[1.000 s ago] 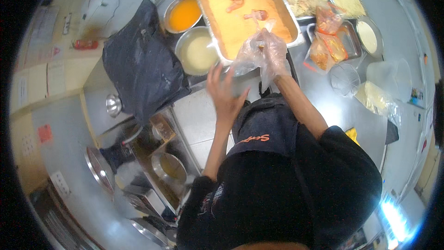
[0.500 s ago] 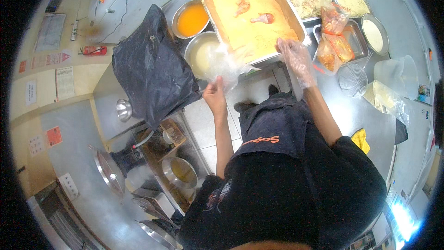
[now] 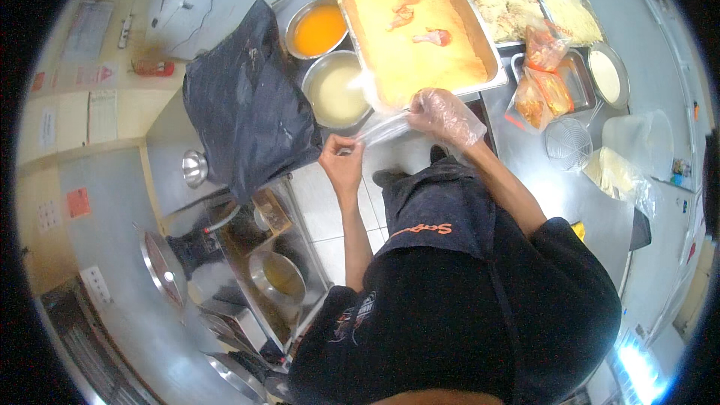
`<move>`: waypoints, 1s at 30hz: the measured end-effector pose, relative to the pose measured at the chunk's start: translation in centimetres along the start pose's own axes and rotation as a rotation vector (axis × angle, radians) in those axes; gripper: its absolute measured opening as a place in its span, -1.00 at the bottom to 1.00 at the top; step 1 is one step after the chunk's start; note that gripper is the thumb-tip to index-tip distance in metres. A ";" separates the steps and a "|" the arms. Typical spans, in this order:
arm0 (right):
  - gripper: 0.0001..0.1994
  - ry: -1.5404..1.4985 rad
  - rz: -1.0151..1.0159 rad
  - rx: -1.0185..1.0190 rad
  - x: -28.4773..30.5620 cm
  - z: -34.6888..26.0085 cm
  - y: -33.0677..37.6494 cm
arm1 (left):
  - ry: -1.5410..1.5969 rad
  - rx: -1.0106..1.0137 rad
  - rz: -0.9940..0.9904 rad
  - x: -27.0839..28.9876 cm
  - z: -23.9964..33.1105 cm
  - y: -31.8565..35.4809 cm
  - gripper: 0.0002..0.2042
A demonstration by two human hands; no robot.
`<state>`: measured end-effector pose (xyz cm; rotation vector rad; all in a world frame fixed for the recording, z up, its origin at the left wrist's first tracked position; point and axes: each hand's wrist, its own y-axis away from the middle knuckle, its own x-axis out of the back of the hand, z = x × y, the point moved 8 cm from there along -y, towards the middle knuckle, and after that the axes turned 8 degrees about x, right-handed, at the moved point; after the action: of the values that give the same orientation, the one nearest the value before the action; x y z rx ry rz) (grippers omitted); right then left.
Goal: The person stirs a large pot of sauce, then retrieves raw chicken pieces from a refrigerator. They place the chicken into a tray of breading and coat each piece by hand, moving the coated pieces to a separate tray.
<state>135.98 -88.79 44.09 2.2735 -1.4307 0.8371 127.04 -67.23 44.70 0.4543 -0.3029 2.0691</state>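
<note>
Upper-centre tray (image 3: 480, 51): orange-yellow powder (image 3: 409, 67), drumsticks (image 3: 436, 37). Bowls (image 3: 293, 30) beside: orange liquid (image 3: 320, 32), pale liquid (image 3: 337, 94). Clear plastic (image 3: 386, 130) thin, stretched; curled left hand (image 3: 342, 162) pinching, gloved right hand (image 3: 447, 117) closed on it.

Stretched plastic (image 3: 386, 130) crosses the free room above the floor (image 3: 324, 214) nearside of the breading tray (image 3: 480, 41), whose left a batter bowl (image 3: 336, 123) blocks.
</note>
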 end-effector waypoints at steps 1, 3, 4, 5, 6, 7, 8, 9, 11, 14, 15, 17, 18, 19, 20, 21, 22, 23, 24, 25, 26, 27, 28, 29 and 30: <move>-0.83 0.068 0.057 0.069 -0.2 -0.7 -0.1 | -0.035 -0.052 0.003 0.5 0.7 0.3 -0.81; -0.84 0.229 0.127 0.156 -1.3 -2.2 0.1 | -0.144 -0.002 0.028 1.7 1.4 1.4 -0.81; -0.85 0.197 0.108 0.139 -2.3 -2.5 0.0 | -0.187 0.025 -0.028 1.9 1.9 2.4 -0.84; -0.85 0.150 0.108 0.148 -3.2 -3.1 -0.1 | -0.168 0.065 -0.099 1.9 2.1 3.5 -0.85; -0.85 0.101 0.105 0.169 -4.0 -3.8 -0.3 | -0.144 0.093 -0.161 2.0 2.3 4.2 -0.85; -0.87 0.104 0.109 0.262 -4.7 -5.0 -0.4 | -0.144 0.153 -0.253 1.8 1.9 4.5 -0.84; -0.89 0.103 0.110 0.367 -5.4 -6.4 -0.4 | 0.000 0.227 -0.349 1.6 1.4 4.5 -0.85; -0.90 0.124 0.061 0.404 -6.4 -7.1 -0.4 | 0.059 0.339 -0.413 1.4 0.2 4.4 -0.81; -0.94 0.119 0.144 0.691 -7.2 -10.3 0.4 | 0.209 0.498 -0.526 0.9 -2.2 2.2 -0.79; -0.92 0.202 0.094 0.784 -10.0 -12.9 0.6 | 0.478 0.433 -0.395 1.4 -4.3 -2.1 -0.64; -0.90 0.245 0.067 0.771 -10.9 -13.5 0.3 | 0.534 0.319 -0.324 1.8 -4.3 -3.2 -0.62; -0.89 0.292 0.109 0.782 -11.9 -14.9 -0.4 | 0.801 0.366 -0.183 2.8 -6.0 -4.8 -0.65; -0.89 0.315 0.140 0.787 -12.4 -15.6 -0.9 | 0.887 0.417 -0.176 3.1 -6.7 -5.3 -0.66; -0.89 0.298 0.140 0.814 -12.8 -16.4 -1.2 | 0.980 0.501 -0.130 3.5 -7.7 -6.1 -0.66; -0.89 0.281 0.150 0.840 -13.1 -17.1 -1.6 | 0.711 0.416 -0.193 4.1 -7.4 -7.3 -0.66; -0.89 0.268 0.146 0.861 -13.7 -17.8 -2.2 | 0.450 0.360 -0.214 4.7 -7.2 -8.8 -0.66; -0.87 0.243 0.172 0.872 -14.0 -18.5 -2.7 | 0.301 0.281 -0.238 5.5 -6.9 -10.1 -0.65; -0.85 0.223 0.184 0.879 -14.5 -19.2 -3.4 | 0.154 0.198 -0.249 6.4 -6.5 -11.2 -0.63; -0.82 0.211 0.181 0.889 -15.2 -20.1 -4.1 | 0.119 0.098 -0.267 7.5 -5.9 -11.7 -0.61; -0.82 0.177 0.157 0.886 -15.8 -20.9 -4.8 | 0.084 -0.004 -0.284 8.8 -5.2 -12.1 -0.58; -0.83 0.151 0.118 0.877 -16.7 -21.7 -5.5 | 0.061 -0.147 -0.296 10.0 -4.2 -12.3 -0.55; -0.83 0.123 0.101 0.859 -17.3 -22.5 -6.2 | -0.008 -0.194 -0.263 11.3 -3.9 -13.1 -0.52; -0.85 0.106 0.069 0.859 -18.0 -23.3 -6.8 | -0.063 -0.285 -0.218 12.6 -3.2 -13.6 -0.49; -0.86 0.086 0.058 0.848 -18.4 -24.1 -7.4 | -0.118 -0.377 -0.171 13.6 -2.6 -14.1 -0.46; -0.88 0.041 0.094 0.858 -18.3 -24.8 -7.9 | -0.140 -0.374 -0.153 14.0 -2.5 -15.7 -0.44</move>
<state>129.62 -58.66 52.04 2.7312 -1.3129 1.7846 133.48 -47.57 49.01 0.3801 -0.7021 1.7831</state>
